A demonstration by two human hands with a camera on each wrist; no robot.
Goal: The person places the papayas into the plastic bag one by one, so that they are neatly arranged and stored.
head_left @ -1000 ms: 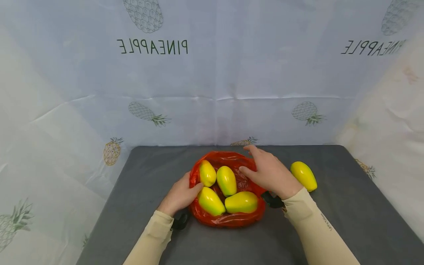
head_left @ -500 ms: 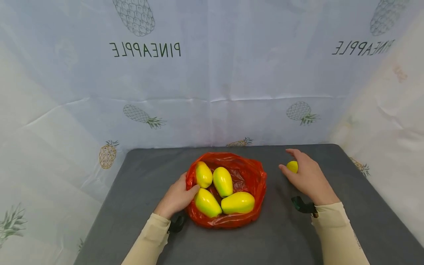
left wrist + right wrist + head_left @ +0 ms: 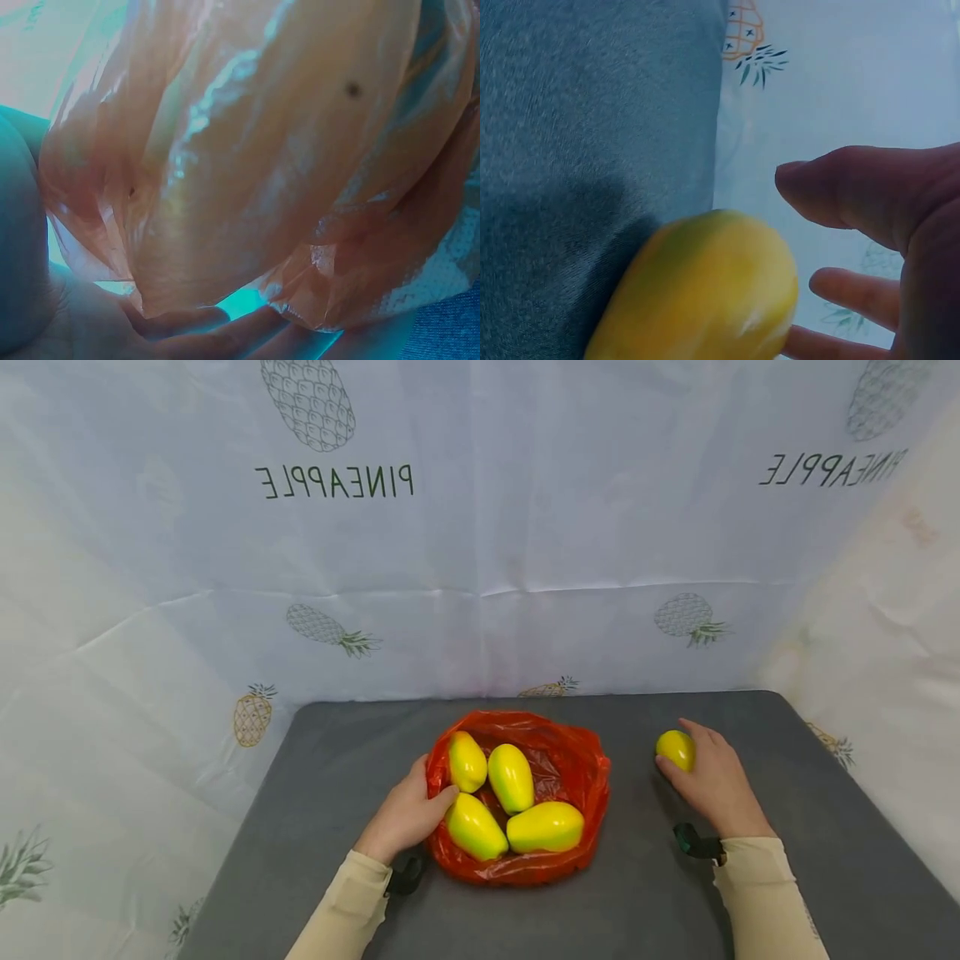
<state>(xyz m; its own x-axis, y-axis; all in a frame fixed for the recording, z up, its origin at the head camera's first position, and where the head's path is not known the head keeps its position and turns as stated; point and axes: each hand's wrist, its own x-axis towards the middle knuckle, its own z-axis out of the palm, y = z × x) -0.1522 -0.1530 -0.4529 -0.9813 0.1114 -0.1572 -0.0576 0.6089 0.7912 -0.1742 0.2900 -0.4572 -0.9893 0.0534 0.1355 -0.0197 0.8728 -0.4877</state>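
A red plastic bag (image 3: 555, 735) stands with its mouth wide open on the table, and several yellow-green mangoes (image 3: 512, 778) lie inside it. My left hand (image 3: 408, 810) grips the bag's left rim, thumb over the edge and fingers outside. In the left wrist view the thin bag wall (image 3: 247, 180) fills most of the picture, with fingers beneath it. Right of the bag, my right hand (image 3: 716, 777) is around a single mango (image 3: 675, 749). The right wrist view shows that mango (image 3: 712, 292) beside spread fingers, the thumb standing apart from its skin.
The dark grey table (image 3: 345, 752) reaches back to a white pineapple-print curtain (image 3: 450, 543), which also hangs along both sides. A dark strap device (image 3: 697, 842) sits at the right wrist, with a similar one (image 3: 407, 875) at the left.
My right hand has left the bag's right side and moved right to the lone mango. The left hand has stayed at the bag's left rim.
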